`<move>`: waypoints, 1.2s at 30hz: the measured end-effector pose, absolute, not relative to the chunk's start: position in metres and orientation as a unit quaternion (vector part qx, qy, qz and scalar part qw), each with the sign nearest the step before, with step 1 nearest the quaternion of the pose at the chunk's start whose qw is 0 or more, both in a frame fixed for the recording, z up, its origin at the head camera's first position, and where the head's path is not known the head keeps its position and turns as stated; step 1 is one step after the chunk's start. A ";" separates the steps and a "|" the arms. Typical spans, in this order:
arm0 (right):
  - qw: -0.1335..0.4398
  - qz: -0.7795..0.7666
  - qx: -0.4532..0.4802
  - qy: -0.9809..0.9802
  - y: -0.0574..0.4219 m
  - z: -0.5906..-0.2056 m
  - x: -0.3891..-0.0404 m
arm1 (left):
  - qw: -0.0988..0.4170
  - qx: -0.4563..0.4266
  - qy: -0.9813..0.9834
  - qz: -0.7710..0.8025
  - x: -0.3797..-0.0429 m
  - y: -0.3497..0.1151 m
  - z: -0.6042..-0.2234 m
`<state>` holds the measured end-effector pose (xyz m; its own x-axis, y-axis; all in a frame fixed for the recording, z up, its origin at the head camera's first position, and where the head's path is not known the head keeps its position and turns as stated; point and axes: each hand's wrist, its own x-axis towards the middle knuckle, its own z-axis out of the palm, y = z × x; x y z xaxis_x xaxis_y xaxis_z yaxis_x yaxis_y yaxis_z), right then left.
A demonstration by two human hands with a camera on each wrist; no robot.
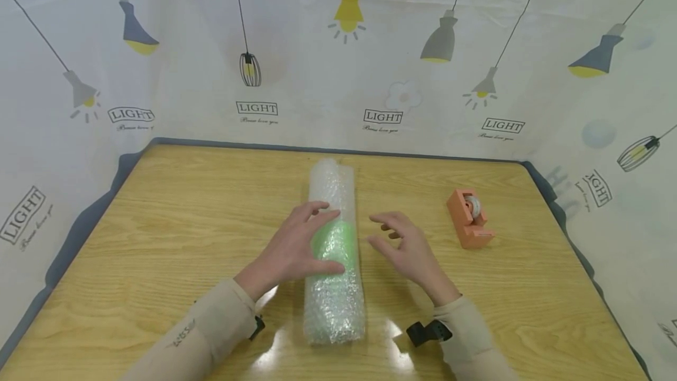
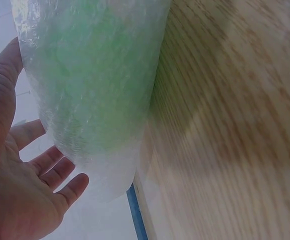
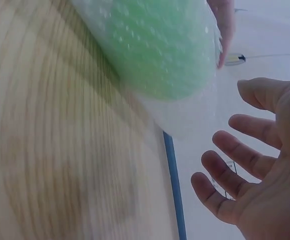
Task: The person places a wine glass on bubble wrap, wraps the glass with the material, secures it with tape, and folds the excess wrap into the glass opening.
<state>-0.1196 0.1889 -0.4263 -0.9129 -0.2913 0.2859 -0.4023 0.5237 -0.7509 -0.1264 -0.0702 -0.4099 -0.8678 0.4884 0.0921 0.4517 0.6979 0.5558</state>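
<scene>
A long roll of bubble wrap (image 1: 333,310) lies on the wooden table, pointing away from me, with something green (image 1: 344,243) showing through its middle. Over its left side my left hand (image 1: 293,246) rests with thumb and fingers spread. The left wrist view has that hand's fingertips right at the side of the wrap (image 2: 90,80). To the right of the roll my right hand (image 1: 407,246) hovers apart from it, fingers loosely bent and holding nothing. In the right wrist view its fingers (image 3: 225,175) are spread, with the wrap (image 3: 155,50) beyond them.
An orange tape dispenser (image 1: 468,222) with a tape roll in it stands on the table to the right of my right hand. Behind the table's dark far edge (image 1: 338,149) hangs a white backdrop (image 1: 312,87) printed with lamps.
</scene>
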 end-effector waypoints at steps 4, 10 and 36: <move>0.088 0.427 0.173 -0.883 0.207 -0.427 -0.122 | 0.034 0.253 0.920 0.296 -0.127 -0.070 -0.411; 0.131 0.434 0.134 -0.881 0.235 -0.426 -0.124 | 0.032 0.257 0.920 0.295 -0.127 -0.070 -0.411; 0.156 0.315 -0.105 -0.930 0.335 -0.428 -0.118 | 0.039 0.256 0.920 0.294 -0.125 -0.069 -0.411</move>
<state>-0.1175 0.3354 -0.4282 -0.9291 0.2938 0.2248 0.0967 0.7793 -0.6191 -0.1246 -0.0692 -0.4111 -0.8655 0.4946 0.0794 0.4492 0.6961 0.5600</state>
